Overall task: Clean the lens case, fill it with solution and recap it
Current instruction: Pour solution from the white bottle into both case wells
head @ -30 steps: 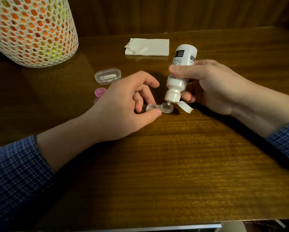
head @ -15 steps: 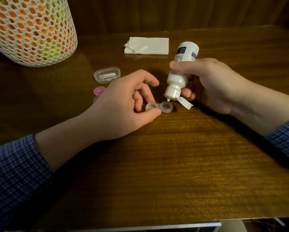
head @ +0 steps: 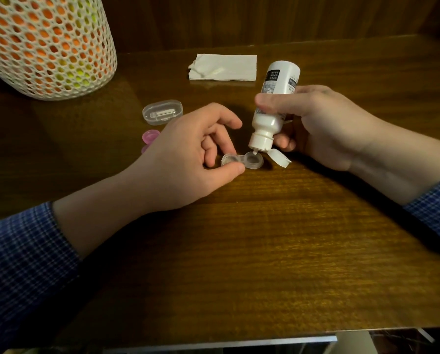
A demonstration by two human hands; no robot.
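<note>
Holding the white solution bottle (head: pixel 270 116) tipped nozzle-down, our right hand (head: pixel 326 129) wraps its fingers and thumb around the bottle's body, and the nozzle tip hangs just above the far rim of the right-hand well of the clear lens case (head: pixel 241 160). The bottle's flip cap (head: pixel 278 157) hangs open beside the nozzle, close to the table (head: pixel 264 251). Our left hand (head: pixel 188 159) pinches the left-hand well of the case between thumb and a curled finger, keeping it flat on the wood. Both wells are uncapped; we cannot tell whether either holds liquid. Behind our left hand a pink cap (head: pixel 150 136) lies on the table, and a second pink piece peeks out just below it, mostly hidden by the hand. Farther back sits a small clear oval box (head: pixel 162 111) with something pale inside that we cannot make out. A folded white tissue (head: pixel 224 67) lies near the back edge, well apart from the case. At the far left stands a white mesh container (head: pixel 45 44) filled with orange and yellow-green balls. Blue checked sleeves cover both our forearms.
</note>
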